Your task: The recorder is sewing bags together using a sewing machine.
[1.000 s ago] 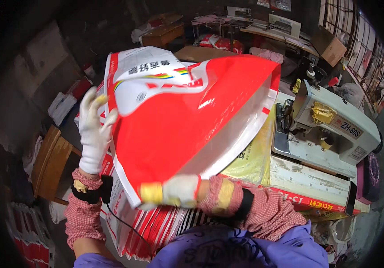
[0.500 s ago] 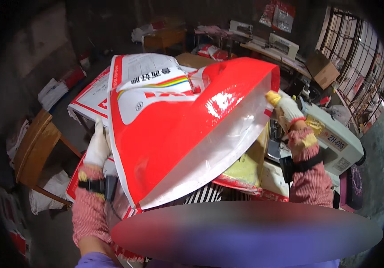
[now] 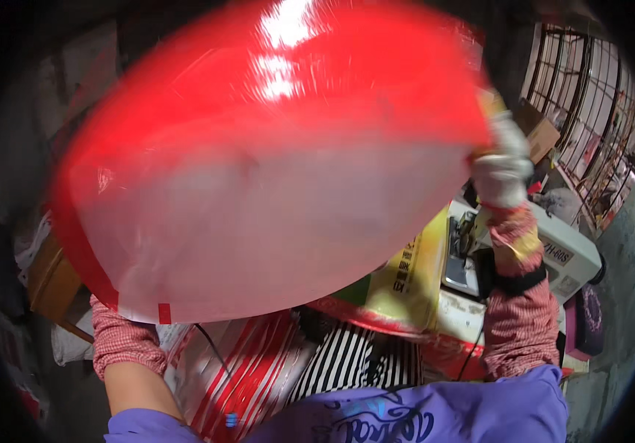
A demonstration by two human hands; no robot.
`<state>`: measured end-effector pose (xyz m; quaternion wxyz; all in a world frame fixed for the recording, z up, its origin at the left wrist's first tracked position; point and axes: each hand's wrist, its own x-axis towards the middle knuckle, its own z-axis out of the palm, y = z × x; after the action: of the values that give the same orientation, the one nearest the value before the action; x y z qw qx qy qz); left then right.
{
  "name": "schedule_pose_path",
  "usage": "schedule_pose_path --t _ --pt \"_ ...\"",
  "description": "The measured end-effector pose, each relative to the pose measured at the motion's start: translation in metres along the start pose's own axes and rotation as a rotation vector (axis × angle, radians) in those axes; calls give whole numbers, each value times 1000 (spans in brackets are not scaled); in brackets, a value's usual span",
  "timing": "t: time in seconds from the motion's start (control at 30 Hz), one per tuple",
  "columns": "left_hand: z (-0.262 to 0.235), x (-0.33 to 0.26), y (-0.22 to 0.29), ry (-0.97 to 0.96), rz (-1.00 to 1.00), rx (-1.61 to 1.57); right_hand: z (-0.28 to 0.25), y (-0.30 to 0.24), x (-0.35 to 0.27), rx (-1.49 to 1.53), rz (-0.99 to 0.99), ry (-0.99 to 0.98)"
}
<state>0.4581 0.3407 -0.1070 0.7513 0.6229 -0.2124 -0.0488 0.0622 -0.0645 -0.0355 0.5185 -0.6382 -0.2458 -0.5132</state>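
Bag (image 3: pixel 288 229), red w/ whitish inside, spread wide up front, sewing m/c (image 3: pixel 576 247) to its R, R forearm (image 3: pixel 522 317) & L forearm (image 3: pixel 138 384) angled fwd, gloved R hand (image 3: pixel 502 159) curled closed on bag's R edge, L hand hidden behind bag, grip can't tell.

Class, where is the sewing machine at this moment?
In the head view, the sewing machine is on the right, partly hidden behind the person's right forearm, below the barred window and right of the red bag.
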Motion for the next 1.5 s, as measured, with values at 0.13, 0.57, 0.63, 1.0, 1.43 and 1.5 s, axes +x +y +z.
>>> schedule_pose_path --t 0.13,0.57,0.63,1.0,1.43,1.5 --pt "-84 -49 -92 121 255 1428 -69 100 -119 -1401 653 -514" --pt "2 -311 -107 -103 -391 -11 -64 64 -223 -526 971 176" --pt "12 -325 -123 -242 -360 182 -93 62 -223 -642 963 230" --pt "-25 -384 -101 23 -480 -472 5 75 -204 -1095 707 -193" --pt "164 -327 -119 -508 -115 379 -10 -22 -220 -741 1111 -305" --pt "200 -307 -128 -290 -754 -334 -24 -40 -263 -950 722 -434"
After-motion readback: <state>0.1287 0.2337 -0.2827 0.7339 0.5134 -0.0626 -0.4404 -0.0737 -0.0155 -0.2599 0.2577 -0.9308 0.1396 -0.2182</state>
